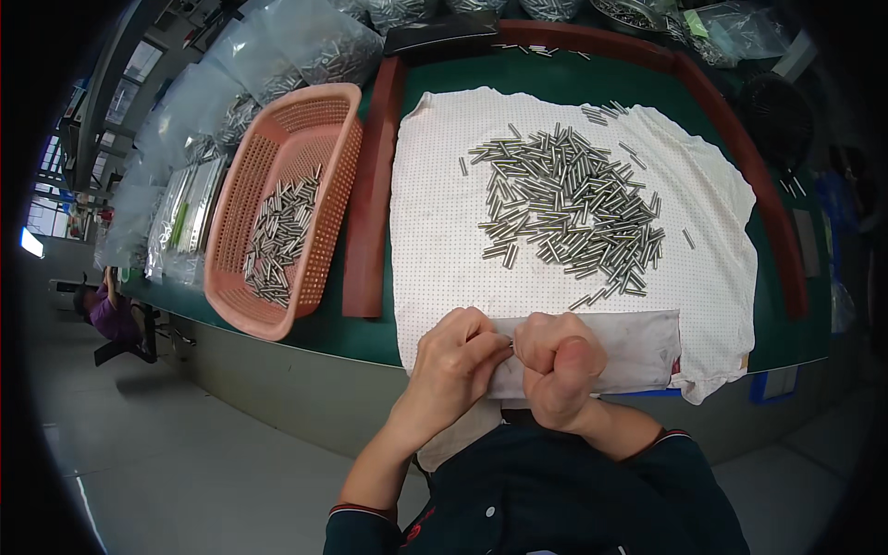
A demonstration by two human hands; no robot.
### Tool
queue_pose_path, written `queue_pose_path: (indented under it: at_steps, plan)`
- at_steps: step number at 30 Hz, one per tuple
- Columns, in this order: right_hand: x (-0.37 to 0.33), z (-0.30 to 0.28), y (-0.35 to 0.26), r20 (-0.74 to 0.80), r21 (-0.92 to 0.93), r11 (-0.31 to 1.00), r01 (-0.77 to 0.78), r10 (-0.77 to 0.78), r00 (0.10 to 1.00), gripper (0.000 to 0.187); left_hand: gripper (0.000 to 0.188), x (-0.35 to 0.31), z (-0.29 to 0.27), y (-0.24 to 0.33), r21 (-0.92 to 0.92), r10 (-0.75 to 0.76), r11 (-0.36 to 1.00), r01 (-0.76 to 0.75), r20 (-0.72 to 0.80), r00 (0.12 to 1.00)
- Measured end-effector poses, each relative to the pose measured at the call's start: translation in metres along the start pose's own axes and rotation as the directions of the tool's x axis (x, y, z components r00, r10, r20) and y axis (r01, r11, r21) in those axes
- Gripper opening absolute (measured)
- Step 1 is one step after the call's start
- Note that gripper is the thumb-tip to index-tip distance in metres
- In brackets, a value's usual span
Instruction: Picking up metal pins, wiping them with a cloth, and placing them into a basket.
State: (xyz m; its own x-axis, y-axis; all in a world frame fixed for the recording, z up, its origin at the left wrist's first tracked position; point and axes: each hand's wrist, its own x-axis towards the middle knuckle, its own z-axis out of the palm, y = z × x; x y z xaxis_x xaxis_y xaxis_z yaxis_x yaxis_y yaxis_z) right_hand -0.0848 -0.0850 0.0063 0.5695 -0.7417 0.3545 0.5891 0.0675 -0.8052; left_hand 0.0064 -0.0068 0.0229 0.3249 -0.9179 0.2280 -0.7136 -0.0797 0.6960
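My left hand [451,363] is closed in a pinch, thumb and forefinger together, at the near edge of the table. Close against it on the right, my right hand [561,366] is curled into a fist. A tiny glint shows between the two hands, but what they hold is mostly hidden by the fingers. Under both hands lies a flat greyish-white pad [638,350]. Beyond them a loose pile of short, shiny metal pins [578,199] is spread on a white dotted cloth [435,222], with a few strays around it.
Left of the cloth, a pink plastic basket [331,217] holds more metal pins [282,236]. Dark red wooden rails [370,213] border the green tabletop [453,76]. Clear bags of metal parts [324,46] stand behind. Far left, a person in purple [113,314] sits.
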Motion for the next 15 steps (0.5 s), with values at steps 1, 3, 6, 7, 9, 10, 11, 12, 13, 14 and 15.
queue_pose_path:
  at_steps: [1, 3, 6, 7, 9, 10, 11, 12, 13, 14, 15]
  plan:
    - [0.0, 0.001, 0.0, -0.003, -0.046, 0.999, 0.004, -0.005, 1.0, 0.043, 0.011, 0.0, 0.0, 0.0, 0.014, 0.008, 1.0, -0.008, 0.002, 1.0]
    - [-0.001, 0.0, 0.002, 0.002, -0.041, 0.999, 0.02, -0.02, 1.0, 0.042, 0.011, -0.001, 0.001, 0.0, 0.029, 0.028, 0.999, -0.028, 0.003, 1.0]
    - [0.004, -0.003, -0.001, -0.016, 0.044, 0.998, -0.041, 0.042, 0.999, 0.04, 0.01, -0.003, 0.004, -0.003, 0.041, 0.055, 0.998, -0.055, -0.015, 0.998]
    - [0.007, -0.006, -0.002, -0.03, 0.125, 0.985, -0.121, 0.126, 0.992, 0.04, 0.01, -0.004, 0.005, -0.003, 0.038, 0.048, 0.998, -0.047, -0.024, 0.999]
    - [0.006, -0.014, -0.002, -0.062, 0.265, 0.951, -0.161, 0.183, 0.981, 0.038, 0.01, -0.006, 0.007, -0.002, 0.036, 0.046, 0.998, -0.045, -0.031, 0.998]
    - [0.006, -0.015, -0.003, -0.136, 0.373, 0.923, -0.093, 0.153, 0.979, 0.035, 0.01, -0.006, 0.007, -0.002, 0.048, 0.044, 0.998, -0.042, -0.042, 0.998]
    - [0.006, -0.016, -0.004, -0.211, 0.468, 0.883, -0.021, 0.135, 0.968, 0.032, 0.009, -0.007, 0.007, -0.001, 0.057, 0.038, 0.998, -0.035, -0.054, 0.998]
    - [0.006, -0.017, -0.004, -0.223, 0.454, 0.891, -0.017, 0.132, 0.966, 0.032, 0.009, -0.007, 0.008, 0.0, 0.056, 0.038, 0.998, -0.035, -0.053, 0.998]
    - [0.006, -0.018, -0.004, -0.224, 0.453, 0.891, -0.017, 0.133, 0.966, 0.032, 0.009, -0.007, 0.008, 0.001, 0.062, 0.037, 0.998, -0.034, -0.052, 0.998]
    - [0.007, -0.019, -0.003, -0.205, 0.404, 0.914, -0.041, 0.135, 0.969, 0.035, 0.009, -0.006, 0.008, 0.001, 0.069, 0.037, 0.997, -0.034, -0.051, 0.998]
    - [0.008, -0.019, -0.003, -0.186, 0.354, 0.933, -0.065, 0.138, 0.973, 0.039, 0.009, -0.007, 0.008, 0.001, 0.069, 0.037, 0.997, -0.034, -0.05, 0.998]
